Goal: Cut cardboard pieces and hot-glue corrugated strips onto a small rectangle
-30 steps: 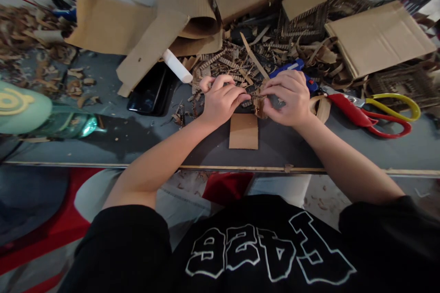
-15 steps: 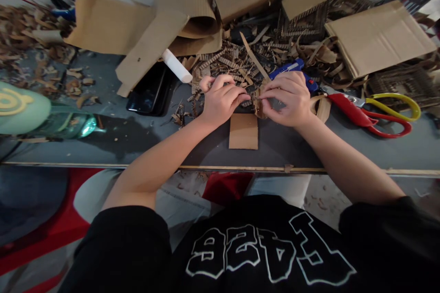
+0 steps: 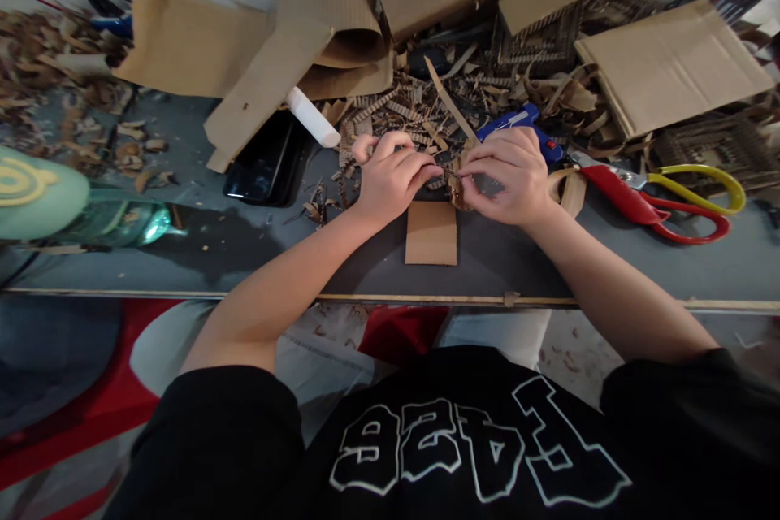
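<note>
My left hand (image 3: 393, 177) and my right hand (image 3: 509, 177) face each other over the grey table, both closed in a pinch. Between their fingertips is a thin, small strip of corrugated cardboard (image 3: 449, 171), partly hidden by the fingers. Just nearer to me, a small square of cardboard (image 3: 431, 234) lies flat on the table. A scrap of brown cardboard (image 3: 458, 193) sits right by my right fingertips. Behind my right hand lies a blue glue gun (image 3: 548, 146), partly covered by the hand.
Red and yellow scissors (image 3: 658, 199) lie right of my right arm. Corrugated scraps (image 3: 402, 110) pile up behind my hands. A white cylinder (image 3: 314, 118), a black phone-like object (image 3: 265, 166) and a cardboard roll (image 3: 329, 0) stand back left. A green bottle (image 3: 115, 215) lies far left.
</note>
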Motion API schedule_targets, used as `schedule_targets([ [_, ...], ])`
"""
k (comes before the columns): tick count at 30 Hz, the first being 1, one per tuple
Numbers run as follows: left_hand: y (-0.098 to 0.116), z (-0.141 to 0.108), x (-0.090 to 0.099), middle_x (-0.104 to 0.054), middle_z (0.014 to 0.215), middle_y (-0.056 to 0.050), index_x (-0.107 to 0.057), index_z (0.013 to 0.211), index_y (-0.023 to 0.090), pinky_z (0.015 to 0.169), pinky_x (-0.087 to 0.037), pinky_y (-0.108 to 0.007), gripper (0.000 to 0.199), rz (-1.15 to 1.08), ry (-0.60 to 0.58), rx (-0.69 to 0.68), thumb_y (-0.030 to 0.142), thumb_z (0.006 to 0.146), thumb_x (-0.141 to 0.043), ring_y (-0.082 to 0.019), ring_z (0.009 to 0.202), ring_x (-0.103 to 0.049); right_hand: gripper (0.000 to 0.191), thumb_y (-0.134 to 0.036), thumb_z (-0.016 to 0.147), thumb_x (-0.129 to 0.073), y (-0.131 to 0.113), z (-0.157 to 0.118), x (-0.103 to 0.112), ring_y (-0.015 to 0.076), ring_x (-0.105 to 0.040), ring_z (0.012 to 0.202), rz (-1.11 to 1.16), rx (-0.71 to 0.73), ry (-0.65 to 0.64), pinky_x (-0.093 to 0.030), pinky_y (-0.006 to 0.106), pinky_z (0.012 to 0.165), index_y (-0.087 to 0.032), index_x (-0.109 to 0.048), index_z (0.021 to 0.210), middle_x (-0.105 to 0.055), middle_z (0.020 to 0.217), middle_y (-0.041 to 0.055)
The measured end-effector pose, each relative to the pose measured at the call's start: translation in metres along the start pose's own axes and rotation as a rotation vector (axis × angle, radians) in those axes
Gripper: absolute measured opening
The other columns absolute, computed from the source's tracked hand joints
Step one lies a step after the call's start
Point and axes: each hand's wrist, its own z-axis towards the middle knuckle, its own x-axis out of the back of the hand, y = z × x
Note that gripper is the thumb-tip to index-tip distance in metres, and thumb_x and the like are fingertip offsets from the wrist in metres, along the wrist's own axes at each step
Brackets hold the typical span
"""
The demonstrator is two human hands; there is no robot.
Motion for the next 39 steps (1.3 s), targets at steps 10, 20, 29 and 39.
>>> schedule_targets([
  [10, 0.0017, 0.0015, -0.0009, -0.073, 0.072, -0.003, -0.073, 0.090, 0.027, 0.085, -0.042, -0.045, 0.049, 0.116, 0.090, -0.086, 0.059, 0.103, -0.038, -0.025, 0.097, -0.070, 0.017, -0.038, 0.089, -0.059, -0.0005, 0.0015, 0.0014, 0.0231, -0.064, 0.096, -0.007, 0.026, 0.006, -0.051, 0.049, 0.092, -0.029, -0.073, 0.090, -0.070, 0.093, 0.0008],
  [20, -0.0007, -0.0008, -0.0022, -0.075, 0.079, -0.004, -0.072, 0.094, 0.027, 0.096, -0.038, -0.050, 0.049, 0.012, 0.027, -0.009, 0.063, 0.101, -0.039, -0.027, 0.108, -0.068, 0.018, -0.039, 0.089, -0.059, -0.0009, 0.0015, 0.0000, 0.0226, -0.064, 0.094, 0.000, 0.022, 0.003, -0.050, 0.048, 0.090, -0.029, -0.073, 0.088, -0.070, 0.091, 0.0006],
  [29, -0.0026, -0.0010, -0.0035, -0.076, 0.084, -0.004, -0.072, 0.096, 0.025, 0.102, -0.034, -0.049, 0.049, -0.052, -0.019, 0.016, 0.063, 0.101, -0.041, -0.027, 0.112, -0.068, 0.017, -0.035, 0.091, -0.059, -0.0014, 0.0027, 0.0002, 0.0197, -0.063, 0.093, -0.008, 0.073, 0.046, -0.048, 0.044, 0.090, -0.027, -0.073, 0.086, -0.070, 0.089, -0.0006],
  [39, -0.0027, -0.0008, -0.0049, -0.076, 0.083, -0.005, -0.072, 0.094, 0.024, 0.100, -0.035, -0.047, 0.050, -0.054, 0.016, -0.004, 0.062, 0.101, -0.042, -0.026, 0.109, -0.069, 0.017, -0.033, 0.093, -0.058, -0.0005, 0.0029, -0.0016, 0.0194, -0.065, 0.092, -0.018, 0.055, 0.029, -0.049, 0.044, 0.090, -0.026, -0.072, 0.087, -0.071, 0.090, -0.0008],
])
